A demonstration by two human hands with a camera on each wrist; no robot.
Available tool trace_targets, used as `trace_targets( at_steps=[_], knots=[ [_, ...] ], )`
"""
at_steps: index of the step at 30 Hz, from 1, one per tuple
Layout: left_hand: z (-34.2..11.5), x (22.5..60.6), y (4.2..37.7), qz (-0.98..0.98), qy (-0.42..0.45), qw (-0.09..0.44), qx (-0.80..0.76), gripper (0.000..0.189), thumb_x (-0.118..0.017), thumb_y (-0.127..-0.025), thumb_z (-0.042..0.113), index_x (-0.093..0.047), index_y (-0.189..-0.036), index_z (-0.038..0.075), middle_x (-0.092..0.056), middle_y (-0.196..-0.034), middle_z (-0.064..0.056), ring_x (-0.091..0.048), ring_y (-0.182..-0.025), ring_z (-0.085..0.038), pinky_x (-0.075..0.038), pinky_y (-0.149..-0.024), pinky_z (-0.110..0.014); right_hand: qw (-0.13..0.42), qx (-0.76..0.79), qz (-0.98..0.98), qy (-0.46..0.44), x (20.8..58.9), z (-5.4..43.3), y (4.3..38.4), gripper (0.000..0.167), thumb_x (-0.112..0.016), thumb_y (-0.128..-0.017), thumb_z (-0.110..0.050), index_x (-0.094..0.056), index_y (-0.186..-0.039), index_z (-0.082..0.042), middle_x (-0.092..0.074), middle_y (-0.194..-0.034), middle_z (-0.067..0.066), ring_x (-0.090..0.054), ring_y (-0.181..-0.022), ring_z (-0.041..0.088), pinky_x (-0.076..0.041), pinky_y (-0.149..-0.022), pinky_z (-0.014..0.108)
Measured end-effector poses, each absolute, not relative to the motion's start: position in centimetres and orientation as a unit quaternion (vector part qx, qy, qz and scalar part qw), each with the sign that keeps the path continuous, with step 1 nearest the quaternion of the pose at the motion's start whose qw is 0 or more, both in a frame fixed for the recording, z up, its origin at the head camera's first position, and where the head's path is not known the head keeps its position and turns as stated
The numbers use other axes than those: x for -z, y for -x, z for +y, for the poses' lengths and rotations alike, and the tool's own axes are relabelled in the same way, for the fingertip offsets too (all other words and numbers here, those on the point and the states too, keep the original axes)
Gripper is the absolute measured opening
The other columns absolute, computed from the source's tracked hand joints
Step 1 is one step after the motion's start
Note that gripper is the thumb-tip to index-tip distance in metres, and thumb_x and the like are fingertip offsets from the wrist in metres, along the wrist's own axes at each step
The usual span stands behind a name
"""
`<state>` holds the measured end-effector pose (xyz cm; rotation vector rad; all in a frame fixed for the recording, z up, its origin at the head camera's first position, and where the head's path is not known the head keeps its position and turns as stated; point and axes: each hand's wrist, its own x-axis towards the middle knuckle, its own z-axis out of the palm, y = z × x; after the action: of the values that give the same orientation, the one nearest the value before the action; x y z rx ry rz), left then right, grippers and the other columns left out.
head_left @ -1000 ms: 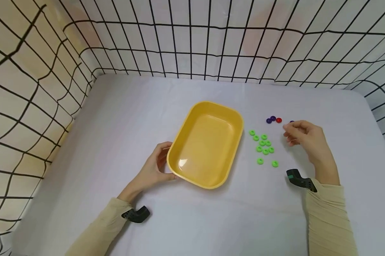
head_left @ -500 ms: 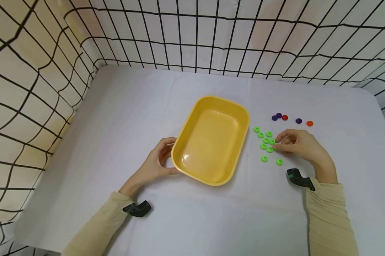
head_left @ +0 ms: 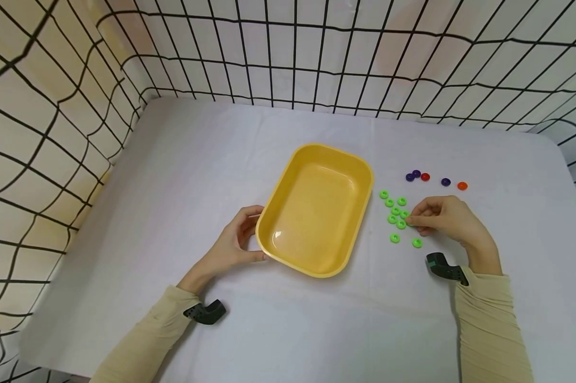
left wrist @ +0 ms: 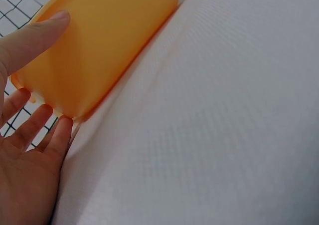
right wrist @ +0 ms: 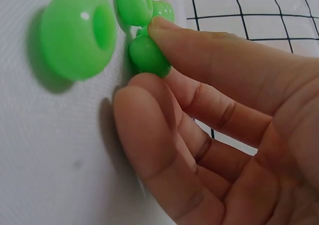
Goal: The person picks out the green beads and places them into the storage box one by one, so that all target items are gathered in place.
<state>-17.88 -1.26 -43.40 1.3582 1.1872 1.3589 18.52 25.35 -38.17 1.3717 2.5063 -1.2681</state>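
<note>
A glossy yellow rectangular tray with rounded corners (head_left: 311, 213) sits slightly askew on a white cloth-covered surface (head_left: 197, 154). At the tray's near left corner, the left hand (head_left: 232, 242) grips the outer wall, thumb on one side of the corner and fingertips on the other. Right of the tray, the right hand (head_left: 450, 219) pinches a shiny round green bead (right wrist: 149, 58) between thumb and finger, beside the tray-ward cluster of green ring-shaped beads (head_left: 395, 211); two of these lie a little apart, nearer the person. Beyond the cluster, towards the tray's far right, two dark purple beads (head_left: 410, 177) and a red bead (head_left: 425, 176) sit close together; farther right from the tray come another purple bead (head_left: 445, 182) and an orange bead (head_left: 462, 185). Behind the tray stands a black wire grid (head_left: 294, 68), which also runs along its left.
</note>
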Motion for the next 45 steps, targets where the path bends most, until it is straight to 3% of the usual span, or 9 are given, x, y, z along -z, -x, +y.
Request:
trace_targets(
  at_steps=[6,13,19,23,30,33,35,41,45],
  knots=[
    [-1.5,43.6,17.9,0.481,-0.543,0.422,-0.544,0.087,-0.086,-0.068,-0.006,-0.038,-0.14,-0.005,-0.043,-0.143,-0.021,-0.045,-0.132,-0.031,-0.041,-0.11,-0.025,0.021,0.406,0.799,-0.443,38.5,25.9,-18.1,0.038,-0.074,-0.09,-0.03,-0.066,-0.104,0.005,-0.067,-0.076,0.002,-0.065,-0.066,0.013,-0.047,-0.073,0.021],
    [-1.6,44.2,17.9,0.486,-0.538,0.422,-0.544,0.087,-0.086,-0.068,-0.006,-0.038,-0.141,-0.004,-0.042,-0.144,-0.021,-0.044,-0.133,-0.032,-0.041,-0.111,-0.025,0.016,0.44,0.777,-0.45,39.3,26.5,-18.1,0.043,-0.075,-0.089,-0.031,-0.063,-0.108,0.007,-0.069,-0.078,0.001,-0.068,-0.068,0.015,-0.044,-0.089,0.038],
    [-1.5,45.0,17.5,0.479,-0.547,0.416,-0.546,0.085,-0.084,-0.069,-0.008,-0.038,-0.141,-0.004,-0.042,-0.144,-0.022,-0.045,-0.132,-0.035,-0.042,-0.11,-0.025,-0.037,0.469,0.759,-0.449,40.3,26.9,-18.8,0.041,-0.075,-0.089,-0.027,-0.063,-0.106,0.009,-0.07,-0.074,-0.002,-0.069,-0.066,0.014,-0.052,-0.073,0.017],
    [-1.4,46.2,16.9,0.474,-0.55,0.419,-0.545,0.084,-0.084,-0.071,-0.005,-0.039,-0.141,-0.001,-0.043,-0.144,-0.021,-0.045,-0.132,-0.035,-0.042,-0.11,-0.025,-0.086,0.489,0.748,-0.44,41.1,27.0,-19.6,0.033,-0.074,-0.09,-0.021,-0.064,-0.101,0.009,-0.071,-0.075,-0.002,-0.07,-0.065,0.014,-0.058,-0.068,0.019],
    [-0.9,48.1,15.9,0.469,-0.552,0.432,-0.537,0.083,-0.084,-0.074,-0.002,-0.038,-0.143,0.004,-0.043,-0.144,-0.02,-0.048,-0.132,-0.029,-0.043,-0.109,-0.025,-0.197,0.56,0.68,-0.429,41.7,26.6,-20.1,0.003,-0.073,-0.089,-0.009,-0.072,-0.091,-0.007,-0.073,-0.08,-0.005,-0.069,-0.067,0.012,-0.06,-0.066,0.023],
    [-0.4,48.7,15.7,0.466,-0.551,0.437,-0.537,0.081,-0.084,-0.076,0.003,-0.039,-0.143,0.004,-0.043,-0.144,-0.02,-0.048,-0.131,-0.028,-0.043,-0.109,-0.026,-0.236,0.585,0.663,-0.404,41.4,26.5,-18.9,0.007,-0.072,-0.089,-0.004,-0.072,-0.09,-0.011,-0.073,-0.08,-0.005,-0.069,-0.067,0.012,-0.06,-0.065,0.024],
    [0.0,48.9,15.7,0.462,-0.548,0.444,-0.538,0.081,-0.084,-0.076,0.005,-0.039,-0.143,0.006,-0.043,-0.145,-0.019,-0.048,-0.132,-0.027,-0.042,-0.11,-0.026,-0.241,0.581,0.677,-0.382,40.7,26.4,-17.7,0.004,-0.071,-0.09,-0.004,-0.071,-0.092,-0.007,-0.073,-0.082,-0.004,-0.069,-0.068,0.012,-0.06,-0.065,0.024],
    [1.5,49.4,15.9,0.448,-0.554,0.443,-0.545,0.08,-0.084,-0.076,0.006,-0.039,-0.142,0.003,-0.043,-0.144,-0.021,-0.048,-0.131,-0.031,-0.043,-0.11,-0.027,-0.202,0.528,0.753,-0.336,37.6,26.1,-12.3,0.026,-0.072,-0.091,-0.014,-0.065,-0.103,0.008,-0.072,-0.085,-0.002,-0.069,-0.071,0.016,-0.061,-0.07,0.028],
    [2.4,49.6,16.2,0.439,-0.563,0.435,-0.548,0.08,-0.084,-0.076,0.005,-0.039,-0.142,0.001,-0.043,-0.143,-0.025,-0.049,-0.131,-0.029,-0.043,-0.109,-0.026,-0.167,0.532,0.78,-0.283,36.1,25.2,-8.0,0.027,-0.074,-0.09,-0.014,-0.065,-0.1,0.009,-0.071,-0.084,0.01,-0.068,-0.069,0.017,-0.062,-0.069,0.031]
  ],
)
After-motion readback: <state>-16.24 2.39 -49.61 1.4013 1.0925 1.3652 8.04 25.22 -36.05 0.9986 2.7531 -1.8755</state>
